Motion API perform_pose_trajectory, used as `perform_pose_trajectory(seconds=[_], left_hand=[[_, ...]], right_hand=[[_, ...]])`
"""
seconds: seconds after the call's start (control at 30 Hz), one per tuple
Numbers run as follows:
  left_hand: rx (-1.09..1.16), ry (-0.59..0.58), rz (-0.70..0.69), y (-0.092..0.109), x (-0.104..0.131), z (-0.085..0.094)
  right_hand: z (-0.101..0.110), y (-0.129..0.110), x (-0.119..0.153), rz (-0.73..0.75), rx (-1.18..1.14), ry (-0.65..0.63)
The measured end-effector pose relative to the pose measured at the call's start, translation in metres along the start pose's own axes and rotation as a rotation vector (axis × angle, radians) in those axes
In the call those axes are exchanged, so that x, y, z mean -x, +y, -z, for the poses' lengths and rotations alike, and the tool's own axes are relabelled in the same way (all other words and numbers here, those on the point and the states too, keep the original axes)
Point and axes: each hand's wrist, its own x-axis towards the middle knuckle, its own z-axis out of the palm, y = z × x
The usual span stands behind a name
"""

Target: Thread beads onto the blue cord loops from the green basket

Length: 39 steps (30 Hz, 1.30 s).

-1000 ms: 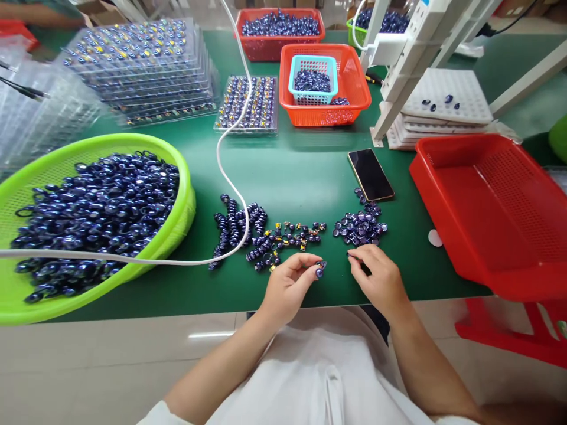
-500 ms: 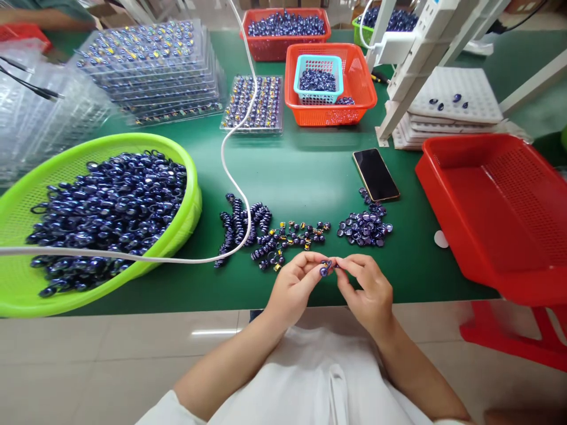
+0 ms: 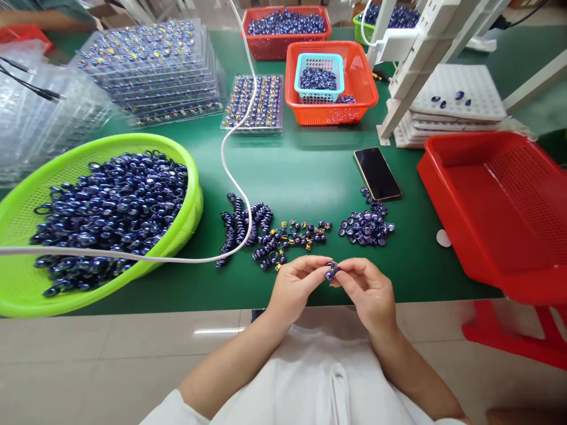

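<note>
Between my fingertips is a small shiny dark-blue ring-shaped piece (image 3: 331, 272). My left hand (image 3: 297, 285) pinches it from the left, and my right hand (image 3: 368, 288) pinches at its right side. The fingers hide part of it. Just beyond my hands lie small dark pieces with yellow parts (image 3: 295, 236), loosely scattered. Rows of stacked dark-blue rings (image 3: 239, 221) rest to their left. To the right is a heap of flat, dark, glossy caps (image 3: 365, 226).
A lime-green basket (image 3: 194, 177) full of dark pieces stands left. A white cable (image 3: 225, 159) crosses the green table. A phone (image 3: 377, 173) lies near a red bin (image 3: 469, 236). Filled clear trays (image 3: 146, 77) and an orange basket (image 3: 330, 112) stand behind.
My right fingers have closed in on the piece from the right, and both hands now pinch it together. The objects on the table stay where they were.
</note>
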Motion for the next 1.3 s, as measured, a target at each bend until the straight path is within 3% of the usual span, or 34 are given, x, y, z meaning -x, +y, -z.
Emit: perform_pose_trajectory(seconds=[0.23,0.37,0.5,0.77,0.9,1.07,1.3], left_hand=[[-0.127,0.063,-0.102,0.007,0.005,-0.005],[-0.270,0.076,-0.289,0.004,0.007,-0.004],[-0.377,0.035,-0.468,0.001,0.007,-0.002],[-0.474,-0.076,-0.661,0.005,0.008,-0.001],[-0.500,-0.104,-0.683,0.007,0.010,0.000],[-0.526,-0.135,-0.614,0.011,0.010,0.002],[-0.544,-0.170,-0.711,0.012,0.013,0.004]], right_hand=[[-0.004,0.002,-0.002,-0.003,-0.068,-0.004],[-0.003,0.004,-0.002,-0.006,-0.074,-0.013],[-0.003,0.003,-0.002,-0.018,-0.065,-0.008],[-0.003,0.005,-0.003,-0.008,-0.036,0.010],[-0.001,0.007,-0.003,-0.019,-0.072,-0.026],[0.000,0.008,-0.003,-0.107,-0.165,-0.171],[-0.001,0.013,-0.004,-0.144,-0.340,-0.252]])
